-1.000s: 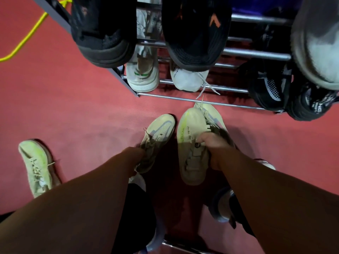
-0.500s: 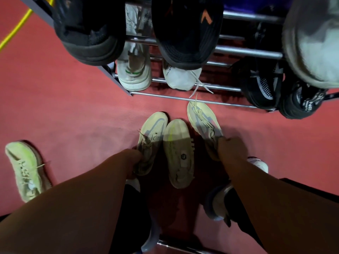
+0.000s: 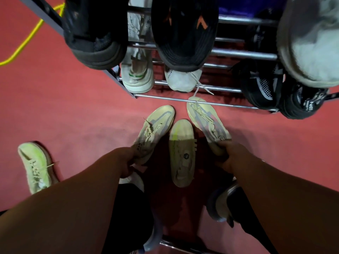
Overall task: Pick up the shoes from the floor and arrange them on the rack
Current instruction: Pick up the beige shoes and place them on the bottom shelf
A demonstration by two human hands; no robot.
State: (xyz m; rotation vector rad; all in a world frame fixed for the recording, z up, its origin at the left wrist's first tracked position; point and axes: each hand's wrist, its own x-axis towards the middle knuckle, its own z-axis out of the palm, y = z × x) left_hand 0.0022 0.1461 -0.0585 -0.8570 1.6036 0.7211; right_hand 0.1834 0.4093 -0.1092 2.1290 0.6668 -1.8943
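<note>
My left hand (image 3: 126,160) grips the heel of a cream sneaker with grey panels (image 3: 156,127), its toe pointing at the rack. My right hand (image 3: 229,156) grips the heel of its matching sneaker (image 3: 205,121), whose toe lies under the front bar of the metal shoe rack (image 3: 165,97). Between them a pale cream shoe with a round logo (image 3: 182,153) lies on the red floor (image 3: 73,107), held by neither hand. A lime-tinted sneaker (image 3: 35,165) lies alone at the far left.
The rack's bars hold white sneakers (image 3: 137,77) low at the left, black mesh shoes (image 3: 262,87) at the right, and black and grey shoes (image 3: 183,33) on upper tiers. A yellow cable (image 3: 27,41) crosses the floor at the upper left. My own feet stand below.
My right hand let go of the pale logo shoe, which now lies on the floor, and took hold of the right grey-panelled sneaker's heel. My left hand kept its grip.
</note>
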